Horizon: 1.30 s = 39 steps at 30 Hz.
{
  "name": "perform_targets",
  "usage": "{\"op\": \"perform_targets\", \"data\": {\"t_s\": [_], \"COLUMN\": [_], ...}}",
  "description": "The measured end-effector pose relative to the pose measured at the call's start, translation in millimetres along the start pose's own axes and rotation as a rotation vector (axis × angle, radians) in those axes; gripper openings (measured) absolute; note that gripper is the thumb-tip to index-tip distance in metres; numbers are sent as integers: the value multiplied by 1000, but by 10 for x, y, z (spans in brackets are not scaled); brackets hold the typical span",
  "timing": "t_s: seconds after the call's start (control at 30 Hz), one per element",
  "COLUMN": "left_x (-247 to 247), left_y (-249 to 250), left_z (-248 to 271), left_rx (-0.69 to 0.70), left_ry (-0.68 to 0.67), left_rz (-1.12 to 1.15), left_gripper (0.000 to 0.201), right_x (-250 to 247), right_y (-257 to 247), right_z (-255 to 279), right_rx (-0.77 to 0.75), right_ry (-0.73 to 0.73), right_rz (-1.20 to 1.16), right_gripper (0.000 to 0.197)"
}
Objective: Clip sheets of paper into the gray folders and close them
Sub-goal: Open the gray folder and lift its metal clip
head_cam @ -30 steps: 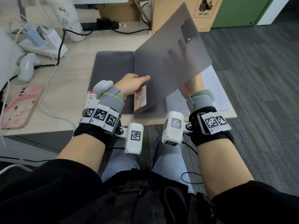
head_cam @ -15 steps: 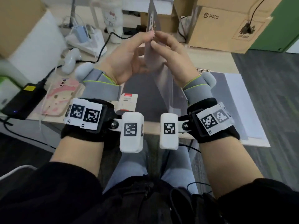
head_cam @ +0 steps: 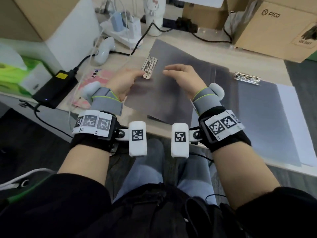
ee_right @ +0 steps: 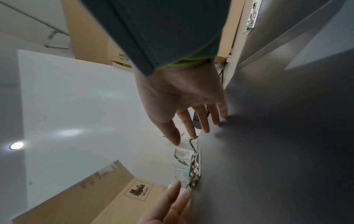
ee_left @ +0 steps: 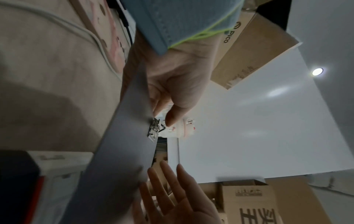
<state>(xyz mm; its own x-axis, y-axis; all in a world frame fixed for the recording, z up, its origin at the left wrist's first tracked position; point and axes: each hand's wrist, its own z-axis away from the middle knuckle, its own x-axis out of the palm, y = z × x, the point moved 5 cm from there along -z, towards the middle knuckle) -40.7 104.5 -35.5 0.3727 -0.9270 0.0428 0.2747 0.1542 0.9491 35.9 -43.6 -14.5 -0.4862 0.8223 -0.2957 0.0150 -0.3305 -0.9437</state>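
An open gray folder (head_cam: 168,93) lies on the desk with its metal clip (head_cam: 149,67) facing up at its left. My left hand (head_cam: 137,75) holds the folder's left edge by the clip's near end, thumb (ee_left: 172,118) on top and fingers hidden beneath. My right hand (head_cam: 171,70) hovers over the middle of the folder (ee_right: 268,151) with straight fingers (ee_right: 203,121), the tips just touching it. A second gray folder (head_cam: 260,121) with its own clip (head_cam: 247,78) lies to the right on white paper (head_cam: 289,121).
A pink-cased phone (head_cam: 97,78), a black power adapter (head_cam: 54,88), a white controller (head_cam: 104,50) and cables crowd the desk's left. A white bottle (head_cam: 153,14) and cardboard boxes (head_cam: 274,28) stand at the back. The desk's front edge (head_cam: 159,129) runs just before my wrists.
The folder, held upright between both hands before, now lies opened on the desk. My right hand has let go and spread; my left stays at the clip edge.
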Motion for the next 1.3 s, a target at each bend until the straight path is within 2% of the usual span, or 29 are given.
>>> {"op": "perform_targets", "data": {"t_s": [0.1, 0.23, 0.3, 0.37, 0.43, 0.5, 0.63, 0.7, 0.8, 0.87, 0.97, 1.07, 1.17, 1.23, 1.3], "left_x": [-83, -192, -206, -250, -285, -303, -244, -233, -216, -149, 23, 150, 302, 495, 739], "left_y": [-207, -466, -533, -590, -626, -650, -564, -467, -248, -104, -45, 12, 40, 56, 61], "left_z": [-154, -312, -346, -408, -471, -471, -447, -495, -571, -620, -787, -842, -864, -895, -922], "left_rx": [-82, -195, -233, -228, -242, -279, -340, -271, -20, 150, 238, 282, 316, 309, 303], "left_ry": [84, 187, 231, 288, 316, 294, 68, 94, 370, 448, 315, 255, 183, 114, 48], "left_rz": [-51, -33, -53, -114, -92, -32, -56, -82, -139, -199, -103, -23, -37, -64, -115], "left_gripper": [20, 4, 6, 18, 12, 4, 37, 43, 33, 33, 27, 26, 29, 30, 31], "right_x": [2, 46, 77, 77, 73, 73, 60, 54, 30, 22, -44, -106, -178, -350, -606], "right_y": [142, 353, 463, 530, 551, 565, 566, 572, 581, 593, 620, 624, 590, 595, 655], "right_z": [-77, -172, -209, -223, -268, -305, -363, -392, -410, -400, -391, -381, -370, -375, -392], "right_rx": [78, 204, 242, 247, 246, 264, 287, 275, 267, 274, 298, 326, 324, 308, 296], "right_ry": [18, 31, 16, 15, 2, -22, -39, -41, -59, -84, -104, -155, -220, -179, -46], "right_rz": [1, -28, -41, -28, -13, 4, 20, 43, 62, 35, -63, -157, -160, -136, -125], "right_gripper": [26, 4, 6, 6, 8, 10, 8, 9, 12, 13, 15, 14, 8, 5, 8]}}
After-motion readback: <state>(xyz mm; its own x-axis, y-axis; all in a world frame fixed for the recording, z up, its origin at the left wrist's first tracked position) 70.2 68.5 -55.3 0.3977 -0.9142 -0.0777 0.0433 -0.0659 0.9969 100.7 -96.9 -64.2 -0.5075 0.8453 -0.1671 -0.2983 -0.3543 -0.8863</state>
